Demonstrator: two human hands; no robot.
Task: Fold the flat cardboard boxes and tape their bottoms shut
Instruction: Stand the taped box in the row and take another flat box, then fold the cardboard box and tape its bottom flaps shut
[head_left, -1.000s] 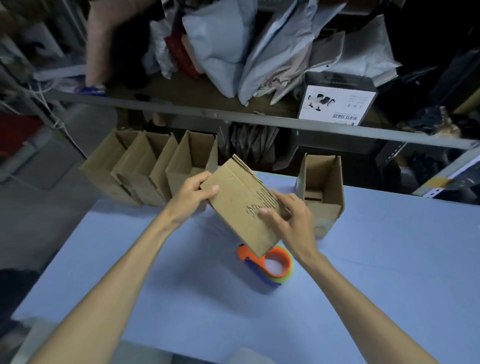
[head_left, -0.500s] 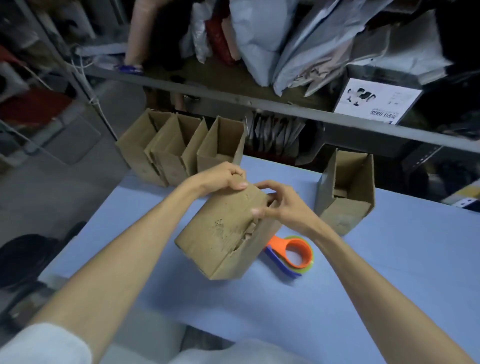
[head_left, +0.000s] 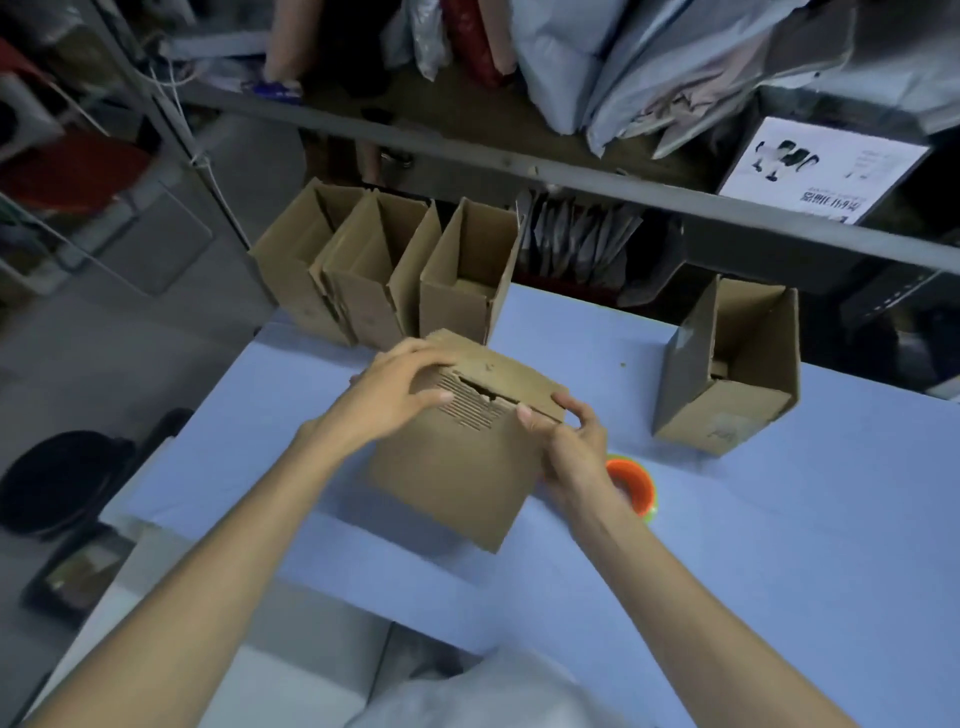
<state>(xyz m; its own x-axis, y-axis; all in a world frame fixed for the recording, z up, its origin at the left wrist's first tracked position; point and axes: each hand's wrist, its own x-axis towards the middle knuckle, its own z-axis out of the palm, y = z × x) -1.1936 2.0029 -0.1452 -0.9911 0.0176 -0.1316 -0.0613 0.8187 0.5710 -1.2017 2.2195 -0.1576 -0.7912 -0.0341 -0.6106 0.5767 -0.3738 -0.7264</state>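
Observation:
A brown cardboard box (head_left: 457, 478) stands on the blue table (head_left: 779, 545), bottom flaps turned up toward me. My left hand (head_left: 395, 400) lies over the flaps at the box's top left, fingers curved over them. My right hand (head_left: 566, 441) pinches the flap edge at the box's right corner. An orange tape dispenser (head_left: 631, 483) lies on the table just right of my right hand, partly hidden by it.
Three folded open boxes (head_left: 384, 280) stand in a row at the table's far left edge. Another open box (head_left: 727, 374) stands at the right. A metal shelf rail (head_left: 571, 176) crosses behind, with grey mailer bags and a white carton above. A dark bin sits on the floor left.
The box has been turned from a tilted hold to stand on the table with its bottom flaps up. Both hands moved onto the flaps. The camera came closer.

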